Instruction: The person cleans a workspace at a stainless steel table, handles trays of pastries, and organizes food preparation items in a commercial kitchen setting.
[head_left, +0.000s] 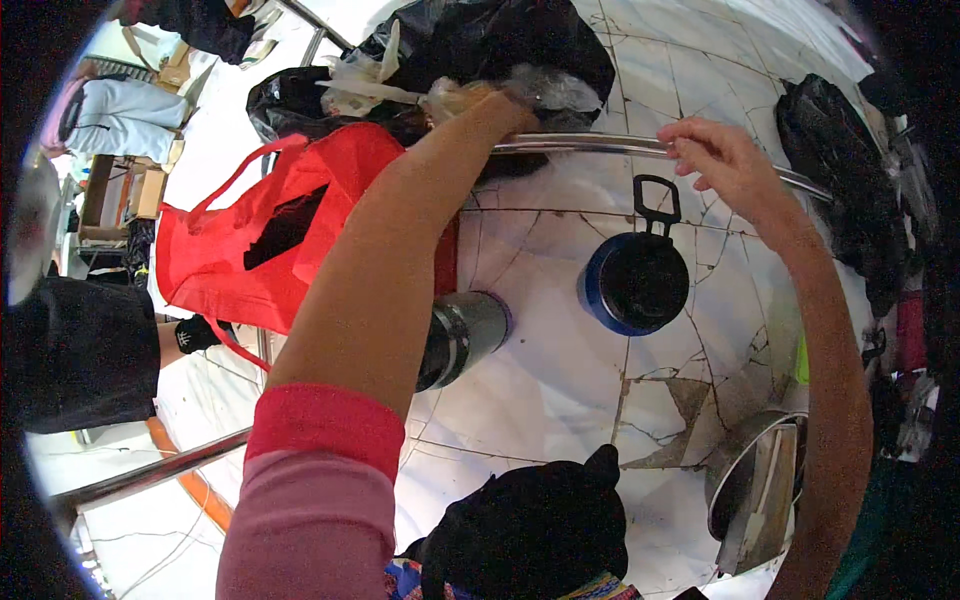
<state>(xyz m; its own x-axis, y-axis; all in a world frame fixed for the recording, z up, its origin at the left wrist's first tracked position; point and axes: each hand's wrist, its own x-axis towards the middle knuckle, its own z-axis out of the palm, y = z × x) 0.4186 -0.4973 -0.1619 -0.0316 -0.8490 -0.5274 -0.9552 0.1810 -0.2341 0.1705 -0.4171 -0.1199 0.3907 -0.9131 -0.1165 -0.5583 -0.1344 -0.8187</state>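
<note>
My left hand (508,118) reaches over the metal rail (590,144) into clear plastic wrappings (550,88) beside a black plastic bag (480,45). Its fingers are hidden, so what they touch does not show. Over the rail's right part is my right hand (728,168), its fingers loosely bent and apart with nothing seen between them. Whether it rests on the rail, I cannot tell. Below it a blue bottle (640,285) with a black lid and loop handle stands on the floor. A grey and black cylinder (470,335) lies under my left forearm, beside a red bag (240,255).
A black bag-like bundle (530,530) sits nearest me. At lower right is a round metal pan (722,470) with flat pieces in it. Another black plastic bag (840,160) lies far right. Cracked white tiles (540,390) cover the floor. A person's legs (130,110) show far left.
</note>
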